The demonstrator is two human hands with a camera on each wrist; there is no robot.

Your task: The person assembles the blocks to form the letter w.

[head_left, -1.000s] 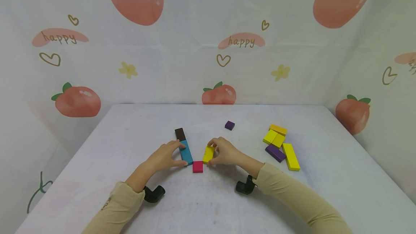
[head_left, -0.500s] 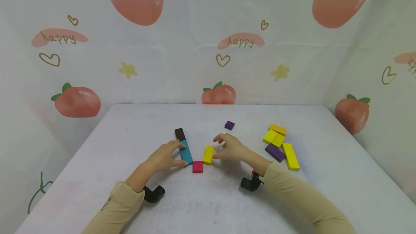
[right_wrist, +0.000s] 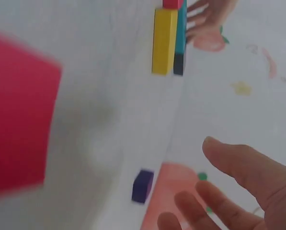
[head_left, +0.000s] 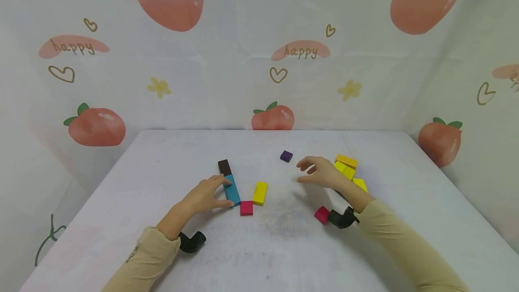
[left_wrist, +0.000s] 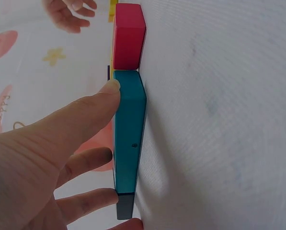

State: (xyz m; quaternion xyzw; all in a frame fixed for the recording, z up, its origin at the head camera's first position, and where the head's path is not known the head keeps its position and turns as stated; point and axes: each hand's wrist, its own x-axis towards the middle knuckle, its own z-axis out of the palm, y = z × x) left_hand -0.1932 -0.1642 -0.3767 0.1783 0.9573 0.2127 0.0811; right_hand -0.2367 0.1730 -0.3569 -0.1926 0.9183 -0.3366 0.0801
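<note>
In the head view my left hand [head_left: 204,196] rests at a long blue block [head_left: 232,190]; thumb and fingertips touch it, the fingers extended and spread. A dark brown block [head_left: 224,167] continues from its far end. At its near end lies a red square block [head_left: 246,208], with a yellow block [head_left: 260,193] angled off the red one's far right corner. My right hand [head_left: 322,173] hangs over the table right of these, fingers loosely bent and holding nothing. In the left wrist view the thumb lies against the blue block [left_wrist: 128,129].
Beyond the middle sits a small purple block [head_left: 286,156]. Several yellow blocks [head_left: 348,173] and an orange-yellow block [head_left: 347,161] lie at the right, partly behind my right arm. Another red block [head_left: 322,215] lies beside the right wrist camera [head_left: 342,218].
My right hand has let go of the yellow block and moved right and away from me, towards the pile, uncovering a second red block. The left hand has stayed put.
</note>
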